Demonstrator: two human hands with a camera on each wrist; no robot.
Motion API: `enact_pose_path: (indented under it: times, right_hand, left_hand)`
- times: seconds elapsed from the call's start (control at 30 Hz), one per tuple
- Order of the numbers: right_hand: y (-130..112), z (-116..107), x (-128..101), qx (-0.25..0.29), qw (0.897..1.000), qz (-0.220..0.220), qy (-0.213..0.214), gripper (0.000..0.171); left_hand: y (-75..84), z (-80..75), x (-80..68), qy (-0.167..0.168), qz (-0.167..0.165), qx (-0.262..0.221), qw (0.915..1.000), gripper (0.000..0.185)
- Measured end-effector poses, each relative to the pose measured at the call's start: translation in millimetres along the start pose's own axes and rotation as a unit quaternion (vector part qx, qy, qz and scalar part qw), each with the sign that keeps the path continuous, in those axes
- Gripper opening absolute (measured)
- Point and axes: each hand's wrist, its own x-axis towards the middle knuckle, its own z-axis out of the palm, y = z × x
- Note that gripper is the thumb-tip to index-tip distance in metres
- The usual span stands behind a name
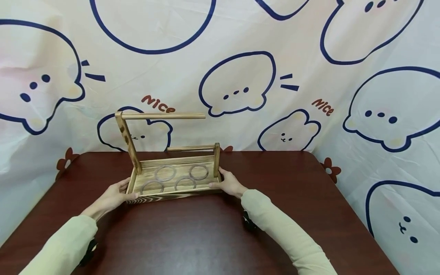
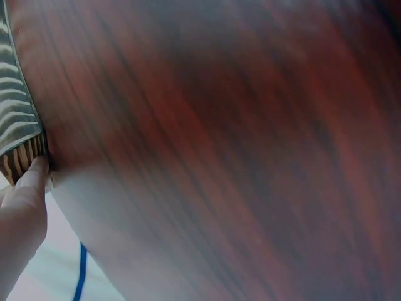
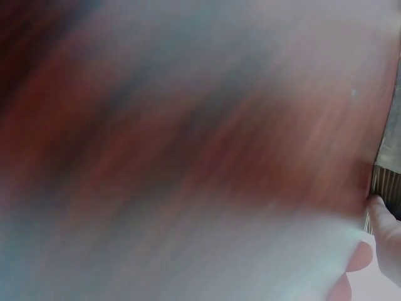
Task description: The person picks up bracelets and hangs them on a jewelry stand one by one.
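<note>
A burnt-wood tray [image 1: 172, 193] stands on the dark red table [image 1: 192, 233], with several grey ring marks [image 1: 165, 173] on its floor. A tall post [image 1: 128, 143] at its left end carries a long dowel [image 1: 165, 115]. A short post [image 1: 217, 158] at the right carries a lower dowel [image 1: 190, 148]. My left hand [image 1: 117, 194] grips the tray's left end, thumb on the front corner. My right hand [image 1: 228, 183] grips the right end. The left wrist view shows a finger of the left hand [image 2: 22, 213] against the tray corner [image 2: 19, 125]. In the blurred right wrist view the right hand [image 3: 385, 238] touches the tray edge [image 3: 388, 182].
A white cloth with blue cartoon outlines [image 1: 240, 84] hangs close behind the table and drapes on both sides. The table's back edge [image 1: 275, 152] runs just behind the tray. Bare tabletop [image 2: 219, 157] lies between my forearms and to the right of the tray.
</note>
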Motion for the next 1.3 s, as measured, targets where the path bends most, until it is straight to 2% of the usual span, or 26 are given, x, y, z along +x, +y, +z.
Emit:
enact_pose_path:
  times: [0.37, 0.77, 1.0, 1.3]
  right_hand:
    - [11.5, -16.3, -20.6, 0.0, 1.0, 0.006, 0.015, 0.088]
    - [24.2, -27.8, -39.0, -0.006, 1.0, 0.013, 0.025, 0.088]
    - [27.3, -33.9, -52.7, 0.005, 1.0, 0.01, 0.019, 0.091]
    - [38.2, -44.2, -64.8, -0.002, 0.999, 0.018, 0.034, 0.094]
  left_hand:
    - [12.5, 17.7, 6.7, -0.008, 0.023, -0.014, 0.9996, 0.09]
    - [25.6, 34.2, 8.1, -0.011, 0.029, -0.026, 0.9992, 0.089]
    - [29.6, 42.9, 8.8, -0.008, 0.052, -0.022, 0.9984, 0.086]
    - [37.4, 56.5, 12.2, -0.018, 0.051, -0.028, 0.9981, 0.087]
